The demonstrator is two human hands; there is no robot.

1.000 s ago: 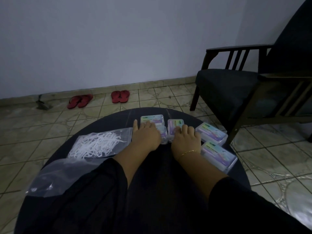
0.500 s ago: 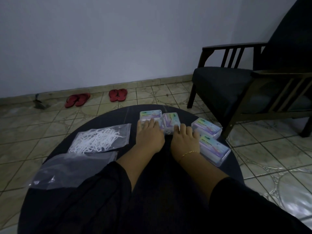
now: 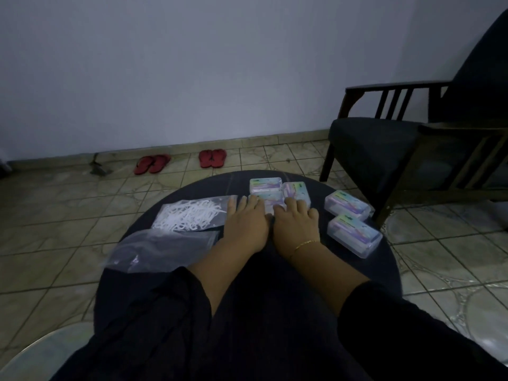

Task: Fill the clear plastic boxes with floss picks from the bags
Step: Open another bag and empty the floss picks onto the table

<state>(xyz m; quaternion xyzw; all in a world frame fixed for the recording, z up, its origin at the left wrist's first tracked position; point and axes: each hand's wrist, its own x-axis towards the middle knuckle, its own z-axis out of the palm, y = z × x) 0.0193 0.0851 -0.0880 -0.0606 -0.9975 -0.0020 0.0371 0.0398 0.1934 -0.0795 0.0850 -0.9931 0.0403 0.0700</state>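
Several clear plastic boxes with pastel labels lie on a round dark table (image 3: 384,273). Two boxes (image 3: 265,186) (image 3: 295,189) sit side by side at the far edge. My left hand (image 3: 246,224) lies flat with straight fingers touching the left box. My right hand (image 3: 297,222) lies flat beside it, fingers on the right box. Two more boxes (image 3: 346,207) (image 3: 354,235) lie to the right. A clear bag of white floss picks (image 3: 192,215) lies left of my left hand. A flat, nearly empty clear bag (image 3: 162,250) lies in front of it.
A dark wooden armchair (image 3: 398,144) stands right of the table. Two pairs of red sandals (image 3: 151,164) (image 3: 213,158) lie on the tiled floor by the wall. A small dark object (image 3: 97,167) lies near the skirting at left.
Both hands have shifted a little forward and closer together over the two far boxes, which now lie pressed side by side. The bags and the right boxes stayed put.
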